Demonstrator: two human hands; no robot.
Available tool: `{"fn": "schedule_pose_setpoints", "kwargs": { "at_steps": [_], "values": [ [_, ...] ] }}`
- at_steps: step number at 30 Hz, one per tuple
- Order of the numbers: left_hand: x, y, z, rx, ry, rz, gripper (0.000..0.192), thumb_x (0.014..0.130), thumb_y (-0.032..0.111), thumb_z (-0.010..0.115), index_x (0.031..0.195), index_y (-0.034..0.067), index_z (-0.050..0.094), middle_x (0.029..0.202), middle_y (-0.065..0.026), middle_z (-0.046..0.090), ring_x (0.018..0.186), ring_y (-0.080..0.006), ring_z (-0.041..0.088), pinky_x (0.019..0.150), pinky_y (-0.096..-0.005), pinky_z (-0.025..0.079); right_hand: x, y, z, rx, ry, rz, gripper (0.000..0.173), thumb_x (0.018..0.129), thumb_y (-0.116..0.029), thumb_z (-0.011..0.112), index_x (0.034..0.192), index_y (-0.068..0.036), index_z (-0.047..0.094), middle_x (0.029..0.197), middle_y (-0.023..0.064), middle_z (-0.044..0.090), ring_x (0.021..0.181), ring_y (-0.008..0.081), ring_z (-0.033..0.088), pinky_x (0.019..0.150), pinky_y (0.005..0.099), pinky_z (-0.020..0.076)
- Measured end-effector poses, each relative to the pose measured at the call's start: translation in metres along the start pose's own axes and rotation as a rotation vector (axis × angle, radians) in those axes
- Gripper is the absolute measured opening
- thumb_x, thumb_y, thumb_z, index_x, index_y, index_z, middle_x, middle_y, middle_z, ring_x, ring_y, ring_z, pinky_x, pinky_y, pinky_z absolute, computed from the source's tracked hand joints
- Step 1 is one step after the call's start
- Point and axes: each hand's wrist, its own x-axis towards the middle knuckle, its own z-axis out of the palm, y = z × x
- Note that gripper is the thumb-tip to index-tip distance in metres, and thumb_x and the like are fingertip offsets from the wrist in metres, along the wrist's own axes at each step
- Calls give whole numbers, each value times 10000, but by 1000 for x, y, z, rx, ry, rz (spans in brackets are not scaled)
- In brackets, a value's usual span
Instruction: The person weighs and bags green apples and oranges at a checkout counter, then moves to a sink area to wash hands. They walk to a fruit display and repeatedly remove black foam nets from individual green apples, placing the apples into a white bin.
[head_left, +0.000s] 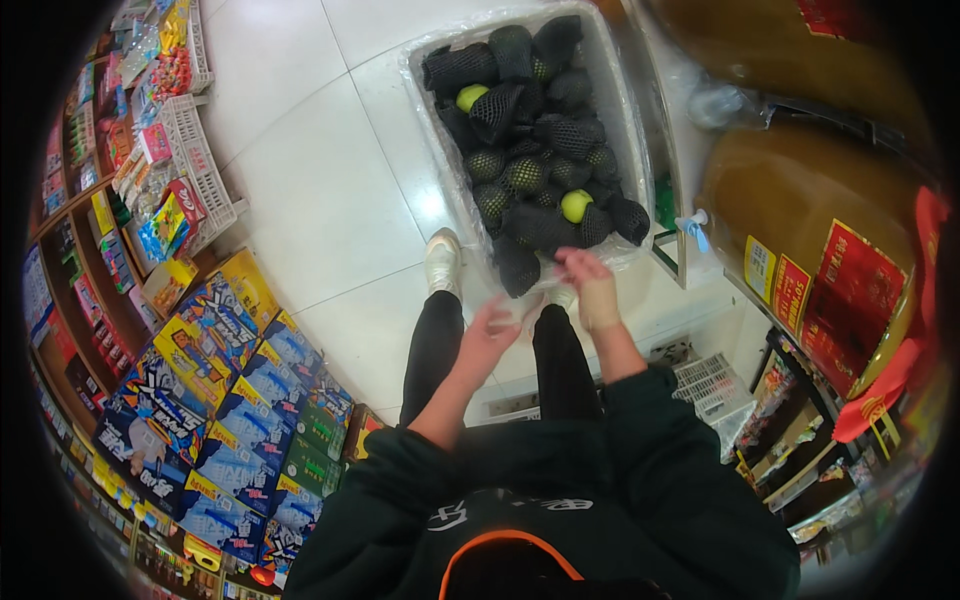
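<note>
A white foam box (636, 127) lined with clear plastic film stands on the floor before me. It is filled with round fruit in black foam net sleeves (491, 112). Two yellow-green fruits, apples by the look, show bare skin: one apple (577, 205) near the front, another apple (472, 97) at the back left. One sleeved fruit (517, 268) sits at the box's near left corner. My left hand (489, 330) hovers just below that corner, fingers apart, nothing visible in it. My right hand (589, 283) is at the near rim, fingers spread and slightly blurred, with no object visible in it.
Stacked printed cartons (240, 405) and shelves of packaged goods stand at left, with white plastic baskets (199, 165) of snacks above. On the right is a large brown jar (810, 187) with a blue-handled tap (696, 229). A white crate (712, 386) lies lower right.
</note>
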Motion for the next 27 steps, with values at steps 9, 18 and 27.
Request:
{"fn": "schedule_pose_setpoints", "kwargs": {
  "at_steps": [9, 18, 27],
  "values": [
    [48, 31, -14, -635, 116, -27, 405, 907, 26, 625, 1288, 48, 489, 1176, -85, 618, 1075, -231, 618, 925, -375, 518, -13, -4, 27, -559, -430, 183, 150, 891, -165, 655, 900, -25, 707, 801, 58, 675, 725, 140, 606, 725, 283, 502],
    [63, 27, -23, -724, 82, -56, 436, 903, 31, 602, 1314, 51, 457, 1192, -94, 589, 1101, -236, 593, 949, -409, 501, 136, 29, -16, -1818, 101, -629, 410, 836, -133, 580, 1246, -139, 594, 1184, 161, 574, 1143, 328, 516, 894, 445, 437],
    [71, 38, -21, -729, 29, 8, 476, 938, 151, 582, 1376, 121, 396, 1260, -95, 540, 1150, -251, 566, 984, -437, 476, 150, -9, -27, -1944, -172, -528, 526, 721, -161, 708, 1239, -163, 613, 1093, 108, 591, 1079, 279, 569, 975, 521, 372]
  ]
}}
